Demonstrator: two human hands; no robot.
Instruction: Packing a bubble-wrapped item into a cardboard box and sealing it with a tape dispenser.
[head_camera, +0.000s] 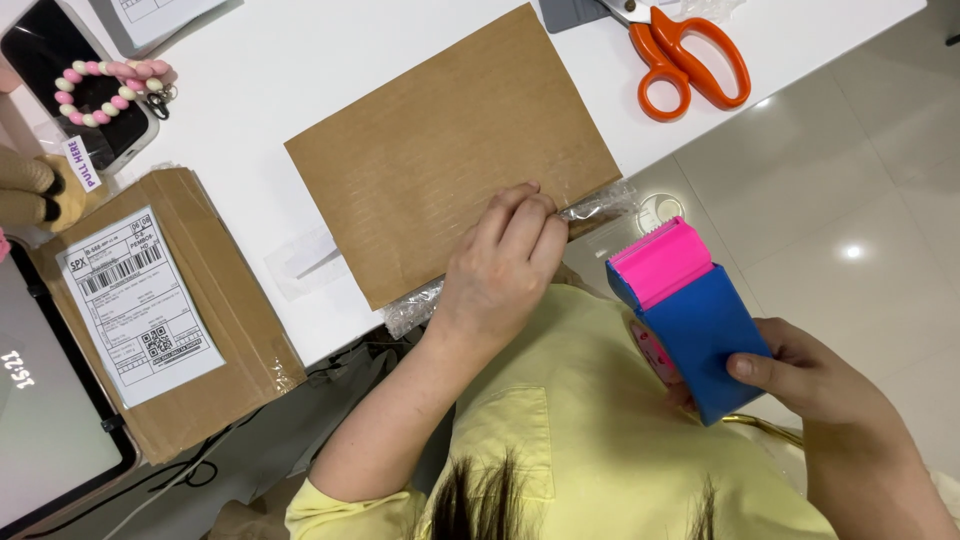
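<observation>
Left hand (505, 262) on brown cardboard sheet (450, 150)

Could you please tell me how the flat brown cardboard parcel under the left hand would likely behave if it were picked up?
The cardboard parcel looks thin and corrugated, so probably light and fairly stiff, perhaps flexing slightly. It lies flat, so it should not roll or tip. On the smooth white table it may slide easily; the left hand presses on its edge.

Scissors (690, 55) behind flat box (450, 150) — parcel (165, 310) left.

Short-sleeved pale yellow shirt (590, 420)
</observation>
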